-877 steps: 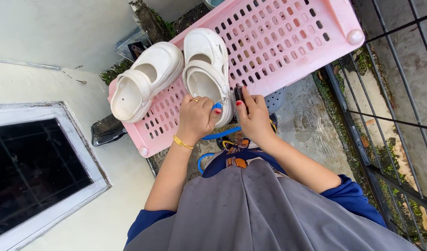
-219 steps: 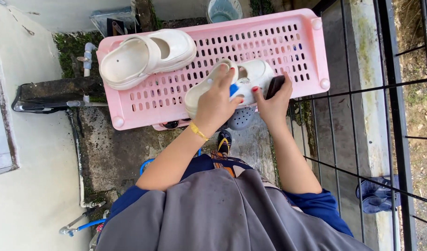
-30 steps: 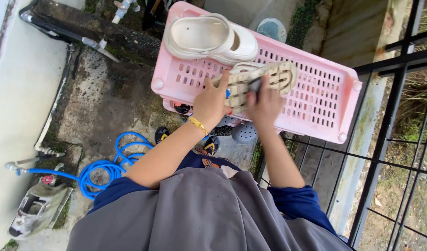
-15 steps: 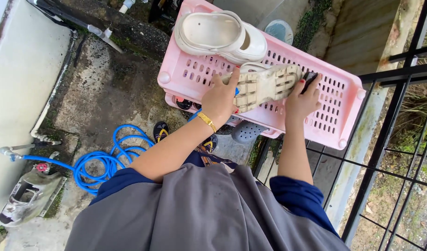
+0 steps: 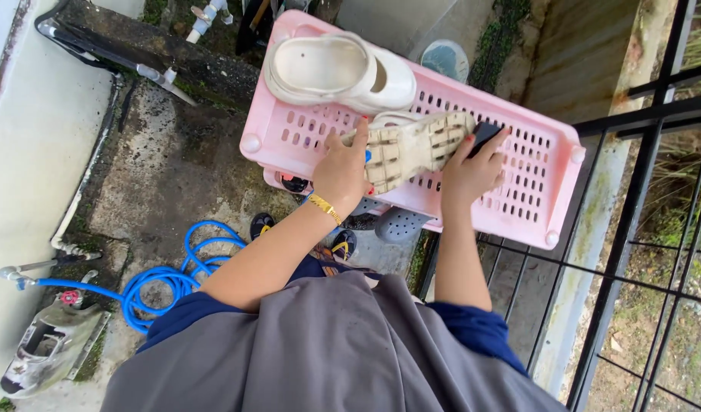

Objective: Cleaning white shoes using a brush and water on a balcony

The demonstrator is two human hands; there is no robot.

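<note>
Head view. Left hand [image 5: 341, 169] clasps the near end of a cream clog [image 5: 411, 145] turned sole-up, fingers wrapped over its edge; a small blue thing shows under the fingertips, too hidden to tell what. Gold bracelet [image 5: 324, 206] on that wrist. Right hand [image 5: 472, 169] sits just beside the clog's far end, fingers closed around a dark brush [image 5: 484, 137] pressed against the tread. The clog lies on top of a pink slotted rack [image 5: 533, 191], between the two hands, its grooved sole facing up.

Beyond the left hand, on the far part of the same rack: a second cream clog [image 5: 339, 70], upright, opening toward the camera, touching or nearly touching the held one.

Below the hands, under the rack: a grey perforated piece [image 5: 396, 225] and sandalled feet [image 5: 339, 246] on wet concrete.

Left of the left arm: coiled blue hose [image 5: 148, 278] running to a tap [image 5: 15, 273] at the wall; a grimy pale shoe [image 5: 49, 347] nearer the camera.

Right of the right hand: black metal railing [image 5: 633, 229], grass past it.

Beyond the right hand: a round pale-blue tub [image 5: 444, 57], no label legible.

Grey skirt and blue sleeves fill the foreground.
</note>
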